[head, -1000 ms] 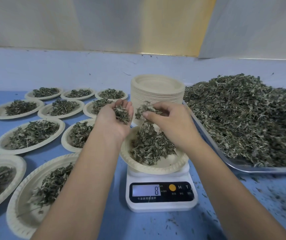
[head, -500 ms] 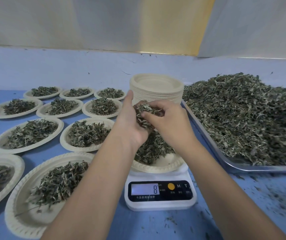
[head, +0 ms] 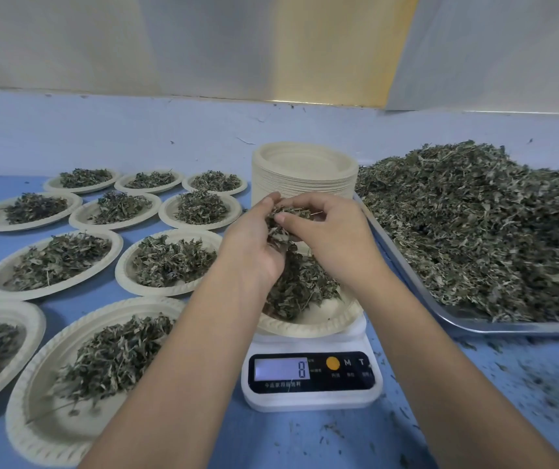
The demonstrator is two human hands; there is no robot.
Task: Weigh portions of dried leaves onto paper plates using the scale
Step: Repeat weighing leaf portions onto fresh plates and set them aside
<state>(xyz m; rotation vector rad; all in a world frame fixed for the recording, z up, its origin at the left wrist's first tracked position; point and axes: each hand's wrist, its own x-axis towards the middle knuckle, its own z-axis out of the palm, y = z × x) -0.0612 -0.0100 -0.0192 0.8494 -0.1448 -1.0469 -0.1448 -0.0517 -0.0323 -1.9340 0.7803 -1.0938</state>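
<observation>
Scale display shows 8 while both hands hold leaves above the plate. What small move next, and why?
Probably sprinkle a little of the clump of leaves that the left hand and right hand hold onto the plate on the scale, watching the display: it reads 8.

Ten paper plates [head: 51, 431] of dried leaves [head: 109, 360] lie on the table [head: 305, 441]: rows of three, three, two and two. An eleventh plate [head: 322, 324] sits on the one scale [head: 308, 401]. There is one stack of empty plates [head: 301, 184], one heaped metal tray [head: 508, 328], and two hands: left hand [head: 254, 245], right hand [head: 332, 238].
</observation>
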